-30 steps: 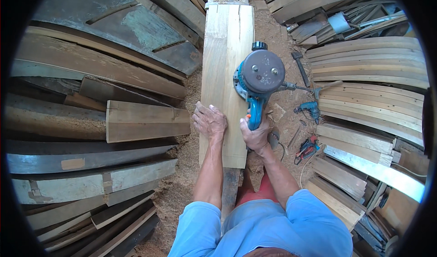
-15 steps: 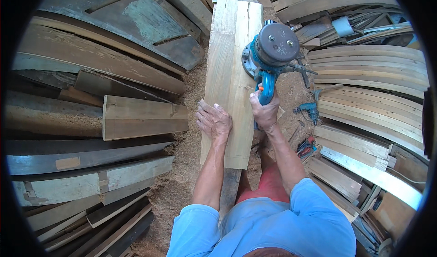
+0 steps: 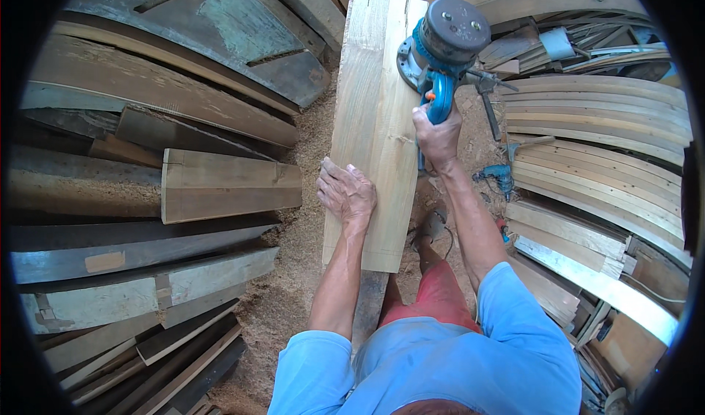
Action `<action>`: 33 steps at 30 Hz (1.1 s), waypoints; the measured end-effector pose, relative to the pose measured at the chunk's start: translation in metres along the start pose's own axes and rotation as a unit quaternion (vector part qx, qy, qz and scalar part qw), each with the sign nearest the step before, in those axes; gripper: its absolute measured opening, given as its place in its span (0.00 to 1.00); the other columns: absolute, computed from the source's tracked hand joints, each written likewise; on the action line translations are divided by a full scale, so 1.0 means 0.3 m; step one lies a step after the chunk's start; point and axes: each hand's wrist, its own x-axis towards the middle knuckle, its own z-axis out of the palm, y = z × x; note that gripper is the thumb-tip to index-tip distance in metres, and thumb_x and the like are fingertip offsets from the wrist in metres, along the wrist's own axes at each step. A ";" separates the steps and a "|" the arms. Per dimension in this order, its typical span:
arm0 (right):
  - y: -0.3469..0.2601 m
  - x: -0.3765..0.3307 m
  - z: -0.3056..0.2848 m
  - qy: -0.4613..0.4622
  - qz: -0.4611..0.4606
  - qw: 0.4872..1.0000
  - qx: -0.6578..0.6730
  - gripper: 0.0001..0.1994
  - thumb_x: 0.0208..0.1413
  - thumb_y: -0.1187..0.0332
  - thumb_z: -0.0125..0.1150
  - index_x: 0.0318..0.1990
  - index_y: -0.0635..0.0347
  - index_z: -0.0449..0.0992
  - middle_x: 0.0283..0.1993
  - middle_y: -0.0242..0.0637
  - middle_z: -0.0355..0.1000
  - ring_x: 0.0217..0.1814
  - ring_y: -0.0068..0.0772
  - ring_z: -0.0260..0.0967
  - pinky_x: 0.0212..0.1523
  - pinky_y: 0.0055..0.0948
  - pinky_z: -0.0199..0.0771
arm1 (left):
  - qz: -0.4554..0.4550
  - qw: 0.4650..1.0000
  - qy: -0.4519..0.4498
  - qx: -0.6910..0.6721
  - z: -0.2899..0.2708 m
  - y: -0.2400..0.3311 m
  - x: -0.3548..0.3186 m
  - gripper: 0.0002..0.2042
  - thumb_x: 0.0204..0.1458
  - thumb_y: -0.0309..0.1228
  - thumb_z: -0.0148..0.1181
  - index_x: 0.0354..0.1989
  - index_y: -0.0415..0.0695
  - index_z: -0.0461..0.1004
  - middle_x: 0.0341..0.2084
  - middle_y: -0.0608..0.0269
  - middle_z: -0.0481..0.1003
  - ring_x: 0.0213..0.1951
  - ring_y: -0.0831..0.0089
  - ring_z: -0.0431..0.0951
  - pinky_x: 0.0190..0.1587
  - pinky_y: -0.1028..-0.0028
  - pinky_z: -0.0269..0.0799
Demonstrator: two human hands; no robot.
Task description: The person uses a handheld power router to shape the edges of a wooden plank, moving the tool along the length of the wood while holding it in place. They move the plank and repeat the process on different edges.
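A long pale wooden board (image 3: 378,217) lies lengthwise ahead of me on a narrow support (image 3: 369,305). My left hand (image 3: 347,195) rests on the board near its left edge, fingers spread, holding nothing. My right hand (image 3: 440,137) is wrapped round the rear handle of a blue router (image 3: 444,48) with a round dark top. The router's base sits on the board at its far right edge, partly overhanging it. A metal guide arm (image 3: 488,106) sticks out from its right side. The cutter is hidden beneath the base.
Stacked planks and boards (image 3: 228,187) fan out on my left. Curved timber pieces (image 3: 595,158) are piled on my right. A blue drill (image 3: 498,178) and a red tool (image 3: 502,228) lie on the right side. Sawdust (image 3: 283,283) covers the floor.
The router has slid forward along the board's right edge, away from me, with my right hand on its handle. My left hand stays in about the same place.
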 end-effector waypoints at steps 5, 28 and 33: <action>0.014 0.094 0.009 0.001 0.002 1.000 -0.014 0.18 0.51 0.75 0.66 0.50 0.64 0.74 0.34 0.30 0.72 0.33 0.21 0.72 0.39 0.27 0.75 | -0.004 1.000 -0.019 -0.001 -0.005 0.001 -0.001 0.31 0.63 0.39 0.54 0.69 0.32 0.56 0.59 0.41 0.69 0.58 0.46 0.70 0.59 0.47 0.65; 0.099 0.679 0.077 0.024 -0.112 0.987 -0.110 0.16 0.48 0.68 0.68 0.46 0.60 0.79 0.34 0.36 0.80 0.33 0.28 0.78 0.40 0.31 0.81 | -0.002 0.999 -0.030 0.012 -0.019 0.009 0.000 0.29 0.65 0.39 0.50 0.69 0.32 0.57 0.59 0.39 0.68 0.60 0.45 0.68 0.58 0.48 0.64; 0.104 0.624 0.056 0.035 -0.130 0.985 -0.109 0.20 0.48 0.65 0.70 0.49 0.64 0.80 0.37 0.36 0.81 0.37 0.26 0.78 0.44 0.30 0.79 | -0.015 0.999 -0.039 0.000 -0.020 0.022 0.009 0.29 0.64 0.38 0.51 0.69 0.33 0.58 0.61 0.39 0.68 0.60 0.43 0.68 0.62 0.45 0.62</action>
